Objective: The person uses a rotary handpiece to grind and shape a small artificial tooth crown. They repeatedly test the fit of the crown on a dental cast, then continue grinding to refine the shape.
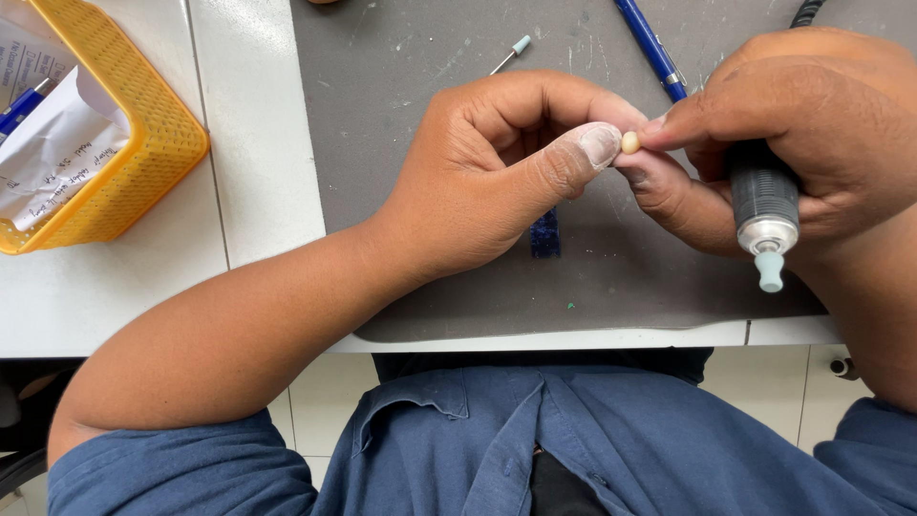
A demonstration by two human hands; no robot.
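The left hand (497, 177) is closed into a loose fist, thumb pressed forward against the curled forefinger. The small cream-coloured bead-like piece (630, 142) sits at the tip of the left thumb, pinched there against the fingertips of the right hand (812, 134). It appears to be gripped from both sides; which hand bears most of the hold cannot be told.

The right hand is also closed. Its forefinger and thumb extend to the piece, while the remaining fingers wrap the barrel of a rotary handpiece (764, 205). The metal collar and the pale blue-green polishing tip (769, 270) project below the fingers, pointing toward the person and away from the piece. The tip is well apart from the piece and not in contact with it.

Judgement of the step: the piece is being inspected or re-seated between the fingertips, with the tool parked in the palm. The next move would likely call for a firm pinch by the left thumb and forefinger alone, then a turn of the right wrist to bring the tip up to the piece. The piece is very small, so a slack pinch could let it drop.

Behind the fingers, on the grey work mat (430, 287), lie a loose bur with a pale tip (511, 53) and a blue pen (650, 46). A dark blue block (545, 234) lies below the left thumb. Far left of the left hand stands a yellow basket (143, 115) holding paper slips.
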